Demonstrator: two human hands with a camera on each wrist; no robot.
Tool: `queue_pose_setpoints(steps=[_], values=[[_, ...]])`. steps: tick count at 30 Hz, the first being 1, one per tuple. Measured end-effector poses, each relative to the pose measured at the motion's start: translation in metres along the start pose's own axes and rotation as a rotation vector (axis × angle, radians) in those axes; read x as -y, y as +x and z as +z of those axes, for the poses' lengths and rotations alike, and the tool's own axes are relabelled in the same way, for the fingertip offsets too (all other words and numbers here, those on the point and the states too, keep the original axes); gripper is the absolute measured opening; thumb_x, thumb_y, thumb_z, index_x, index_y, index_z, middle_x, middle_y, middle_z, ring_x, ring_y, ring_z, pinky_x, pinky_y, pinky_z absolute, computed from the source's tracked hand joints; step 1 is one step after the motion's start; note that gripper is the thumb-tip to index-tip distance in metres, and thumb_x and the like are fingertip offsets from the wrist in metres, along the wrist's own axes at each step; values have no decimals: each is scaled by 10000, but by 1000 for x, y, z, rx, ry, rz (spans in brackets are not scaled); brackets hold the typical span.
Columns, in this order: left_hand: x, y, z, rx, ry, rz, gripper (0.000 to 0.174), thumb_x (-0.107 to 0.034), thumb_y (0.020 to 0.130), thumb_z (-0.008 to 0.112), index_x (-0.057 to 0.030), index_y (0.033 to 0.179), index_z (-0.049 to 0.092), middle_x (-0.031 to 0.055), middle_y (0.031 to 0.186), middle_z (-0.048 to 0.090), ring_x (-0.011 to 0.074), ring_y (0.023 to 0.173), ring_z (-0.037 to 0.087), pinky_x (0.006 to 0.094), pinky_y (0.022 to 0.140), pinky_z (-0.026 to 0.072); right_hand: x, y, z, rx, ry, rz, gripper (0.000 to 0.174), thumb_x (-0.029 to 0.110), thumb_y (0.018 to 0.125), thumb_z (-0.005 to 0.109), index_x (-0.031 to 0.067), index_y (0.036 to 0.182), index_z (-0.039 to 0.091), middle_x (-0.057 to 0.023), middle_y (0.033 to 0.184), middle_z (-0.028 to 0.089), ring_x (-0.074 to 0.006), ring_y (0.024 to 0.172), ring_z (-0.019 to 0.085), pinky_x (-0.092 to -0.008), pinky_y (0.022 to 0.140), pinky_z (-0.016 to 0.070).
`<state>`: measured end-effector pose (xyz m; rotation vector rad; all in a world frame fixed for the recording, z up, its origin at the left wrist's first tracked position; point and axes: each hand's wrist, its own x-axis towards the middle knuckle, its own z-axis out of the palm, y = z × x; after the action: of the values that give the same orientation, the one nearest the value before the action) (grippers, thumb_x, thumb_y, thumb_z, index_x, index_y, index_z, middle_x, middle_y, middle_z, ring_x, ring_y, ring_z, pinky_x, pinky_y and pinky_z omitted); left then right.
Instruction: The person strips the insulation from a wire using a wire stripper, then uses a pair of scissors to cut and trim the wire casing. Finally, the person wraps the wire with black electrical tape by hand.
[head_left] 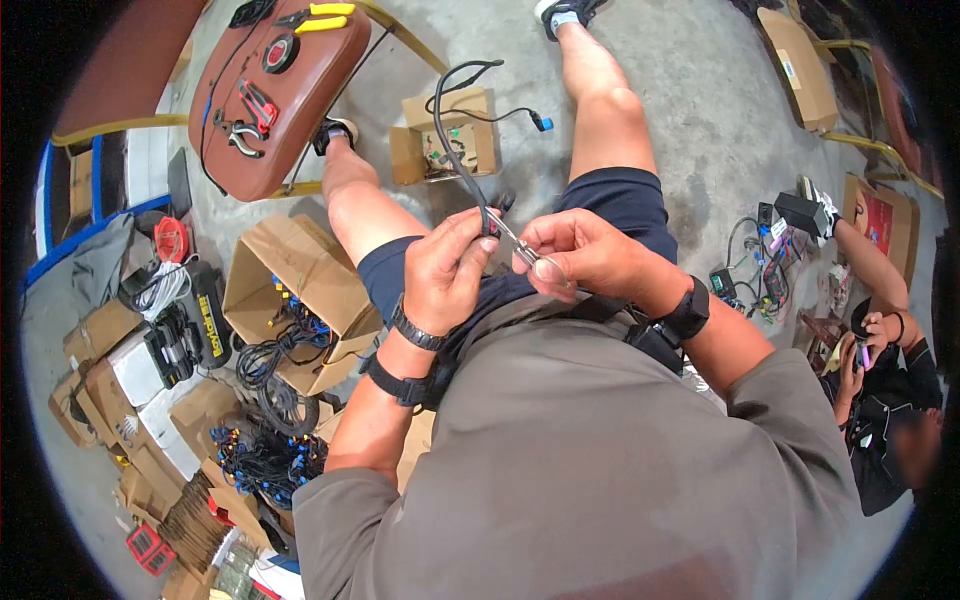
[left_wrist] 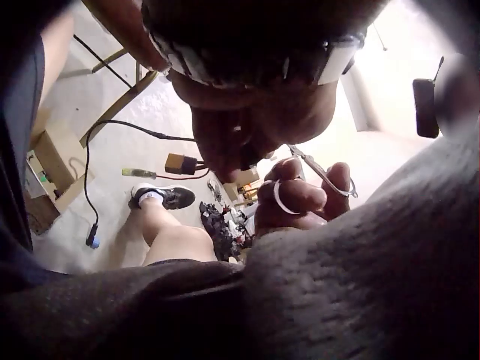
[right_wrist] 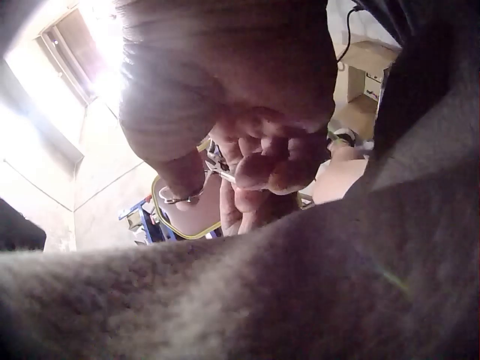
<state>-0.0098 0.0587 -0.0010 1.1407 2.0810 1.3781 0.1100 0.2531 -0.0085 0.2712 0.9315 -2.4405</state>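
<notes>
Over the lap, my left hand [head_left: 442, 268] pinches a black cable [head_left: 452, 150] between thumb and fingers. The cable loops forward, and its thin lead ends in a blue connector [head_left: 545, 124]. Below the left fingers in the left wrist view hang a yellow connector [left_wrist: 180, 163] and a thin red wire with a small greenish tip. My right hand [head_left: 592, 252] holds small metal scissors [head_left: 523, 248], fingers at their ring handles. The blades point toward the left fingertips, right beside the cable. The cable's end is hidden by the left fingers.
A brown chair [head_left: 235, 130] bears yellow-handled pliers, black tape and red-handled tools. Ahead sits a small open carton [head_left: 488, 165]. Cartons with bundled cables [head_left: 265, 455] crowd the left floor. Electronics [head_left: 755, 265] lie at right, near another person holding a phone.
</notes>
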Motion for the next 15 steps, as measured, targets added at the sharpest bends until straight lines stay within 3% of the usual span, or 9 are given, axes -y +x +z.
queue_pose_setpoints(steps=[6,15], values=[[-1,-2,-1,12,40,54,265,57,853,647,27,1116,646,168,1084,697,250,907,691,310,786,538,8,-7,2,54,43,29,310,264,872,733,14,1027,636,-22,750,614,-79,619,565,-201,503,429],[0,1,-12,97,206,255,298,75,813,653,26,1106,638,190,1075,693,329,936,698,350,795,560,27,-19,6,74,-92,193,261,229,894,706,4,1007,638,-45,748,630,-72,563,559,-195,487,438]])
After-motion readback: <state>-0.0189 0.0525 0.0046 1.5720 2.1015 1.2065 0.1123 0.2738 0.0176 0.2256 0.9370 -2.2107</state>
